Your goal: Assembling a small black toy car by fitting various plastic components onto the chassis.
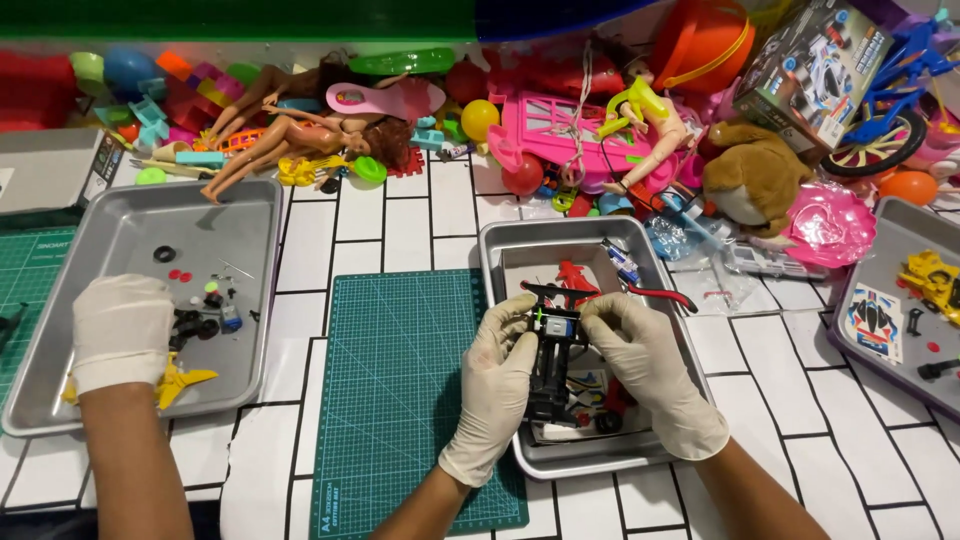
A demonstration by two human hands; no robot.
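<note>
**Inspector A:** Reporting on the hands. The left hand and the right hand, both in pale gloves, are holding a black toy car chassis between them. The fingers of each hand are curling around its sides and clamping on it, thumbs pressing near its upper end, where a small motor with a green spot is showing. The chassis is standing lengthwise, away from the person.

**Inspector B:** And where is it sitting?

**Inspector A:** It is hovering just above the middle metal tray, not lying in it as far as I can tell.

**Inspector B:** Contents of that tray?

**Inspector A:** A red plastic part, red-handled pliers, a small blue-and-white piece near the far rim, and a sticker sheet lying under the hands.

**Inspector B:** Other containers?

**Inspector A:** The left metal tray is holding a black ring, red dots, small black parts, and a yellow plastic piece. Another person's gloved hand is resting in it. A tray on the right is holding a yellow part and a printed card. A green cutting mat is lying between the two metal trays.
</note>
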